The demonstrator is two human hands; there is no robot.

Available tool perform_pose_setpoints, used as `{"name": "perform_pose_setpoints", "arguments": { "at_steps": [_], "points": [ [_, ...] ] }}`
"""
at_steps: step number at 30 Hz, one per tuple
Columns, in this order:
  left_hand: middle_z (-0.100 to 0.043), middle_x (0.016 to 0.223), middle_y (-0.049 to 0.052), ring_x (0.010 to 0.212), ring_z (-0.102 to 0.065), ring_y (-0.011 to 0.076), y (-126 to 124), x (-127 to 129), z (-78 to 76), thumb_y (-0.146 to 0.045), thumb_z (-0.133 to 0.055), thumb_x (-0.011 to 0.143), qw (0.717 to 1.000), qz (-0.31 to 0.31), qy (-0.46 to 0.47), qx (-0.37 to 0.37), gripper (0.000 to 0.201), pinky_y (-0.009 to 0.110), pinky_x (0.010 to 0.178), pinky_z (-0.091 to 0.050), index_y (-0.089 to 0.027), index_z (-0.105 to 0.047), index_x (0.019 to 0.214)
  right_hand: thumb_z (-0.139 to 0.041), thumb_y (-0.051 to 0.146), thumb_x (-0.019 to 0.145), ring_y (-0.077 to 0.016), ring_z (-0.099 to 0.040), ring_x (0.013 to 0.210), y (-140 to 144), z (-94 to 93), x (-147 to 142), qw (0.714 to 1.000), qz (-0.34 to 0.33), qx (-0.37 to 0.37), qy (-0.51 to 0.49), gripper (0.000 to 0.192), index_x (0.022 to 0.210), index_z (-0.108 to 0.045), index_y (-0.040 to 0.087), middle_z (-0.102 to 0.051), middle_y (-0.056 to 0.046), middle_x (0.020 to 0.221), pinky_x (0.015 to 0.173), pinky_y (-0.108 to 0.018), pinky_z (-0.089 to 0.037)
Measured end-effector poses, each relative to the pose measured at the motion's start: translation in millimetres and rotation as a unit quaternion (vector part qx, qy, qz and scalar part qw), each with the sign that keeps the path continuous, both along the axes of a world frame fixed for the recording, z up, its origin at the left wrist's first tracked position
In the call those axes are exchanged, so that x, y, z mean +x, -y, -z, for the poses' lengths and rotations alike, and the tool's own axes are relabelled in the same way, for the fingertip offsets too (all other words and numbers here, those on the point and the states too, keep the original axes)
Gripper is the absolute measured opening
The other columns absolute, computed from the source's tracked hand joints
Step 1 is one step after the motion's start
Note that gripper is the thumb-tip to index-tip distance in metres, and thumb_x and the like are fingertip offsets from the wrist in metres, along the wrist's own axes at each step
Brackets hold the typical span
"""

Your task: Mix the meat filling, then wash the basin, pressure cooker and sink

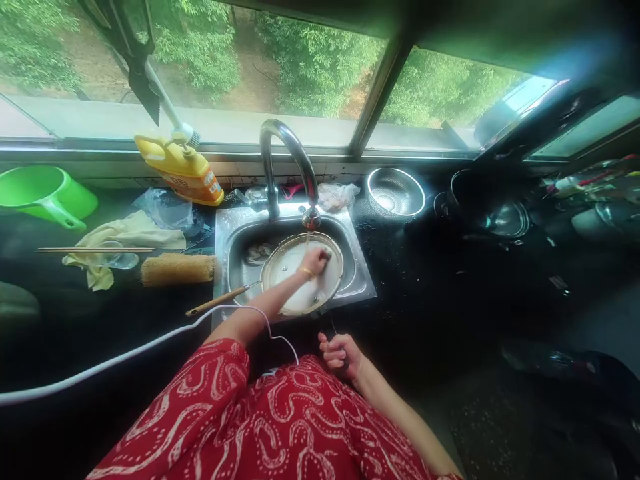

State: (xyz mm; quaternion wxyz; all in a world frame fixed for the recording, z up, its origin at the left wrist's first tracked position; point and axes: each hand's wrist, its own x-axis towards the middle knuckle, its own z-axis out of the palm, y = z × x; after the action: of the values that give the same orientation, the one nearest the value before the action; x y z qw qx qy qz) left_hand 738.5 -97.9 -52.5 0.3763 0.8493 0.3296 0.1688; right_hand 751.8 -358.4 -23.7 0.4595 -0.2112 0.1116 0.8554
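A round pan (295, 293) with a pale inside sits tilted in the steel sink (360, 280), under the curved tap (285, 143). A thin stream of water falls from the tap onto the pan. My left hand (314, 261) presses a small dark scrubber (325, 255) against the inside of the pan, near its far rim. Close to my body, my right hand (341, 353) is closed around the pan's dark handle (333, 327) at the sink's front edge.
A wooden-handled utensil (215, 304) lies across the sink's left rim. On the dark counter to the left are a loofah (177, 269), chopsticks (95, 250), a yellow cloth (125, 233), a yellow bottle (180, 170) and a green scoop (45, 193). A steel colander (395, 192) and a black pot (490, 210) stand to the right.
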Motion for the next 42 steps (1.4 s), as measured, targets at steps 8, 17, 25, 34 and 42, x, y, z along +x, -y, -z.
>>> {"name": "perform_pose_setpoints", "arguments": {
  "at_steps": [8, 17, 25, 34, 42],
  "points": [
    [-0.070, 0.093, 0.010, 0.093, -0.064, 0.0242, -22.2, -12.6, 0.0, -0.006, -0.050, 0.081, 0.990, -0.071, -0.116, 0.027, 0.025, 0.035, 0.086, -0.048, -0.016, -0.069, 0.094, -0.058, 0.002, 0.062, 0.0004, -0.021, 0.037, 3.9, -3.2, 2.1, 0.999, 0.040, -0.015, 0.027, 0.026, 0.085, -0.055, 0.014, -0.037, 0.011, 0.052, 0.038, -0.014, -0.012],
    [-0.069, 0.095, 0.011, 0.097, -0.061, 0.0251, 52.0, -20.6, -21.0, -0.021, -0.048, 0.091, 0.999, 0.009, 0.002, 0.050, 0.021, 0.037, 0.089, -0.044, -0.016, -0.065, 0.102, -0.057, 0.002, 0.059, 0.0002, -0.018, 0.036, -4.9, -4.1, 7.4, 0.997, 0.017, 0.015, 0.070, 0.026, 0.081, -0.051, 0.016, -0.041, 0.011, 0.052, 0.037, -0.015, -0.008],
    [-0.068, 0.097, 0.006, 0.085, -0.063, 0.0177, 50.1, -76.3, -19.8, -0.028, -0.048, 0.091, 0.988, 0.139, -0.023, -0.058, 0.026, 0.030, 0.081, -0.049, -0.017, -0.059, 0.112, -0.061, 0.003, 0.059, 0.0006, -0.017, 0.036, -1.6, -7.9, 13.3, 0.998, 0.027, 0.023, 0.054, 0.028, 0.083, -0.052, 0.016, -0.038, 0.012, 0.052, 0.037, -0.014, -0.007],
    [-0.067, 0.112, 0.018, 0.107, -0.064, 0.0300, -56.2, -86.2, -25.5, -0.025, -0.047, 0.091, 0.920, -0.037, -0.385, 0.066, 0.030, 0.037, 0.087, -0.050, -0.012, -0.058, 0.115, -0.057, 0.001, 0.060, 0.0012, -0.017, 0.036, 12.0, -10.4, 0.2, 1.000, 0.007, -0.003, -0.030, 0.027, 0.084, -0.054, 0.013, -0.039, 0.011, 0.052, 0.037, -0.014, -0.010],
    [-0.059, 0.127, 0.017, 0.118, -0.056, 0.0244, 1.4, -15.3, -34.5, -0.011, -0.048, 0.086, 0.972, 0.140, -0.068, 0.173, 0.033, 0.038, 0.103, -0.044, -0.011, -0.058, 0.117, -0.055, 0.000, 0.061, 0.0013, -0.021, 0.034, -2.4, -7.5, -9.6, 0.997, -0.016, -0.008, -0.077, 0.025, 0.083, -0.057, 0.011, -0.043, 0.010, 0.050, 0.037, -0.013, -0.010]
  ]
}}
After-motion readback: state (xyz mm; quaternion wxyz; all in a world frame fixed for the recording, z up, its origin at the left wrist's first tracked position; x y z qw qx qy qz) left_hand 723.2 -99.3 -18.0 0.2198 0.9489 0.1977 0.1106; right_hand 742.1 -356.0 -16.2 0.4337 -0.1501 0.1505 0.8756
